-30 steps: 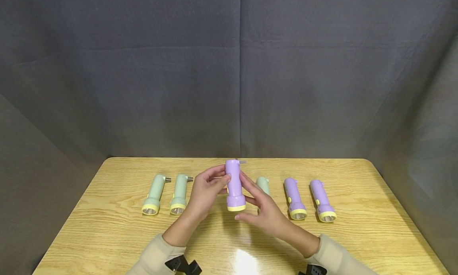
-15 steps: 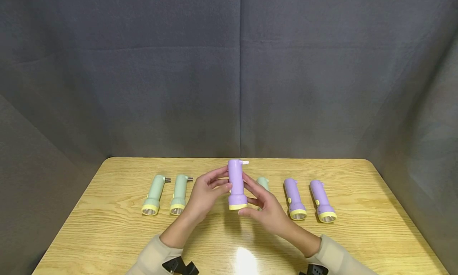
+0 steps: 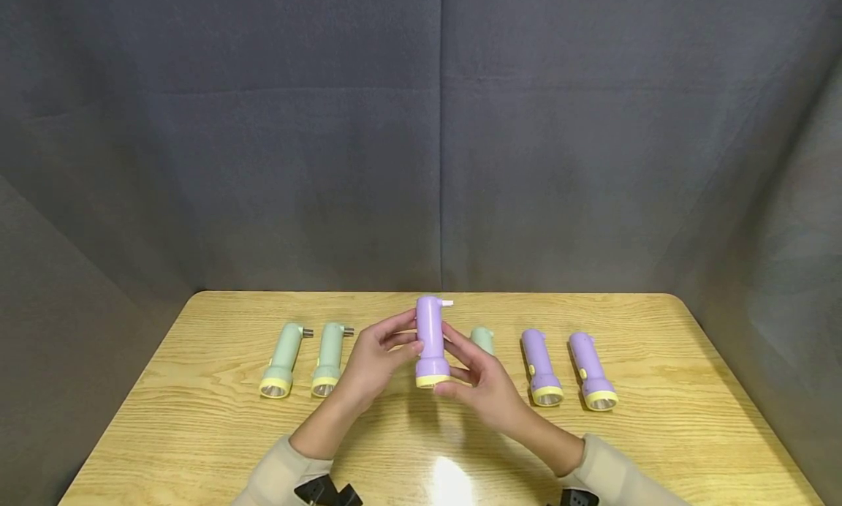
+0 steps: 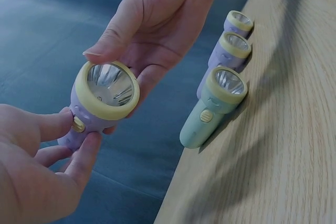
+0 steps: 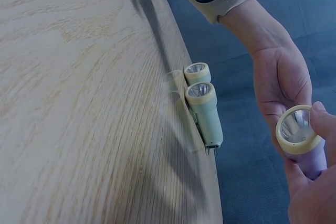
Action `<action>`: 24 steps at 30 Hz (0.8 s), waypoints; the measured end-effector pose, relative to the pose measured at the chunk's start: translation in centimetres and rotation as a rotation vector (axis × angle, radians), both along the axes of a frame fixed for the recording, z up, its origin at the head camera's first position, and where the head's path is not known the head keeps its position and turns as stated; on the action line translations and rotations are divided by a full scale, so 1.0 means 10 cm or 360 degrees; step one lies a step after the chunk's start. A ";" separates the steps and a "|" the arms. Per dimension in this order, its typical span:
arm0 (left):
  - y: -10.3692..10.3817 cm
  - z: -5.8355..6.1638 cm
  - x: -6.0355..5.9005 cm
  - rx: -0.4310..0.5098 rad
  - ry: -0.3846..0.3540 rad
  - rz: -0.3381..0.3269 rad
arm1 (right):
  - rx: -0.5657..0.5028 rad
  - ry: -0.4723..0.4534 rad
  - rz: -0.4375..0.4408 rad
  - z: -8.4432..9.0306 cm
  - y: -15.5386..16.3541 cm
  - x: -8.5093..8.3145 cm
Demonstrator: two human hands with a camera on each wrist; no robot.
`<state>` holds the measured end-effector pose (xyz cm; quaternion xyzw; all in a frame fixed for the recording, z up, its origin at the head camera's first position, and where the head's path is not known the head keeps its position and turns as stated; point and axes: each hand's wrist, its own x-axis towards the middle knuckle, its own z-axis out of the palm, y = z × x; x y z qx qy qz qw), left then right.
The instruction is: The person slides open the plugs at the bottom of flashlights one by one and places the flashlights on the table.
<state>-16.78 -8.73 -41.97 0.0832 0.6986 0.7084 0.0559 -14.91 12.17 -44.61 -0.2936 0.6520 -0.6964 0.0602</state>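
The left hand (image 3: pixel 371 360) pinches the body of a purple flashlight (image 3: pixel 430 338) and the right hand (image 3: pixel 490 391) grips its side, holding it raised over the middle of the table (image 3: pixel 197 433). Two green flashlights (image 3: pixel 331 352) lie well in from the left edge; a third green flashlight (image 3: pixel 483 338), partly behind the right hand, and two more purple ones (image 3: pixel 541 360) lie rightward, with wood between them and the right edge.

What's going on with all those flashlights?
Someone is holding a purple flashlight up over the wooden table. The left hand pinches it, and the right hand touches its yellow rim. Two green flashlights lie to the left; another green one and two purple ones lie to the right.
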 end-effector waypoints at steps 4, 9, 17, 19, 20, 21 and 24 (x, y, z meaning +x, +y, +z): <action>0.00 -0.01 0.00 -0.0020 -0.0005 0.0017 | -0.0005 -0.0068 0.0003 0.01 -0.01 0.01; -0.02 -0.05 -0.01 -0.0030 -0.0002 0.0015 | -0.0054 -0.0147 0.0025 -0.03 -0.05 -0.01; -0.06 -0.13 -0.02 -0.0027 -0.0060 0.0032 | -0.0067 -0.0195 0.0005 -0.09 -0.13 0.00; -0.08 -0.15 -0.02 -0.0021 -0.0063 0.0045 | -0.0059 -0.0203 0.0001 -0.10 -0.16 0.00; -0.08 -0.16 -0.02 -0.0022 -0.0067 0.0051 | -0.0057 -0.0212 0.0000 -0.11 -0.17 0.00; -0.09 -0.17 -0.02 -0.0019 -0.0068 0.0060 | -0.0053 -0.0221 -0.0001 -0.11 -0.19 -0.01; -0.12 -0.19 -0.03 -0.0019 -0.0086 0.0088 | -0.0039 -0.0247 -0.0011 -0.13 -0.24 -0.02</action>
